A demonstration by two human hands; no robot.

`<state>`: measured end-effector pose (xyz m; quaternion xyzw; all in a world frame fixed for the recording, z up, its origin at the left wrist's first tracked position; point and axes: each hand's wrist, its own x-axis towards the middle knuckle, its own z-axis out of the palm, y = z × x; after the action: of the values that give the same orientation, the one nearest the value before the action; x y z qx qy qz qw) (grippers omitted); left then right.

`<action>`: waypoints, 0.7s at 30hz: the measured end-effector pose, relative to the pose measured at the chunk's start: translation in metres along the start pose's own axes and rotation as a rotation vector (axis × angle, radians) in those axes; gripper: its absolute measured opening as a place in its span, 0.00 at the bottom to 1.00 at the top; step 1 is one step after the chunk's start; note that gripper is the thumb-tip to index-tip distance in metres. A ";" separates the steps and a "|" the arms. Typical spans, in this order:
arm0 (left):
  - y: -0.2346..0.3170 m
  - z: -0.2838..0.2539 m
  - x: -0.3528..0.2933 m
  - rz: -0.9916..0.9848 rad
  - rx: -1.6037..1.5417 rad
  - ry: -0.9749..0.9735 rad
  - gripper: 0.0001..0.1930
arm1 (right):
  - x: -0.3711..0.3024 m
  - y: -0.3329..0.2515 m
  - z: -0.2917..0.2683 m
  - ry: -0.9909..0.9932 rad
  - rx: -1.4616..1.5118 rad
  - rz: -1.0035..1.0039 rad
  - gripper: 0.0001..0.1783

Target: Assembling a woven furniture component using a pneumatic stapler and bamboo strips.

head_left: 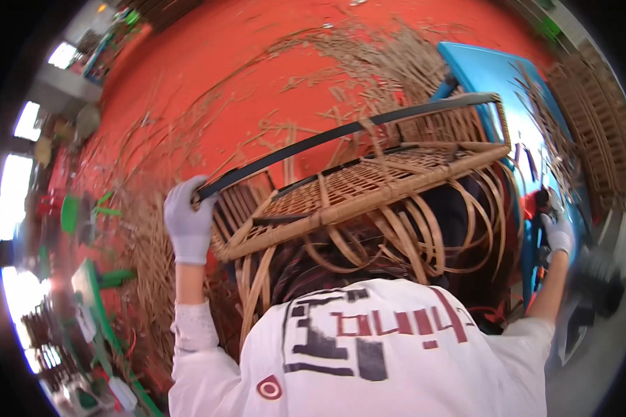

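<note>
1. The woven rattan chair frame with looped cane sides is held up in the air, tilted, in front of the person's white printed shirt and above the red floor.
2. The left hand, in a pale grey glove, is closed around the end of a long dark strip at the frame's lower left corner; this grip pinches the strip where it meets the cane.
3. The strip's long axis runs from that grip up and to the right, across the top of the frame toward its far corner near the blue board.
4. The right hand, also gloved, sits well apart from the frame, off its right edge, beside a blurred dark object; whether its fingers are spread or closed I cannot tell.
5. So the left hand is the nearer one: the frame lies right of and above its grip.
6. Loose cane offcuts litter the floor beyond.
</note>
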<state>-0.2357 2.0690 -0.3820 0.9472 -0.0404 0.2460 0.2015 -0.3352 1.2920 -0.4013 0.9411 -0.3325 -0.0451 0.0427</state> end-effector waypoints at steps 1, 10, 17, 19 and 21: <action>-0.004 0.001 0.005 0.026 0.012 -0.022 0.17 | 0.001 -0.011 -0.013 0.083 0.168 -0.054 0.30; -0.019 -0.019 0.025 -0.007 -0.223 -0.460 0.22 | -0.080 -0.279 -0.148 0.492 0.662 -0.957 0.13; -0.024 -0.017 0.030 -0.398 -0.766 -0.636 0.29 | -0.227 -0.445 -0.122 -0.526 0.986 -1.540 0.14; -0.026 -0.014 0.027 -0.383 -0.885 -0.599 0.31 | -0.251 -0.481 -0.098 -0.675 0.859 -1.474 0.18; -0.028 -0.013 0.026 -0.323 -0.871 -0.544 0.31 | -0.272 -0.515 -0.080 -0.701 0.816 -1.406 0.18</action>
<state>-0.2139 2.1008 -0.3693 0.7997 -0.0431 -0.0817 0.5933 -0.2169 1.8662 -0.3629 0.8015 0.3389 -0.2247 -0.4385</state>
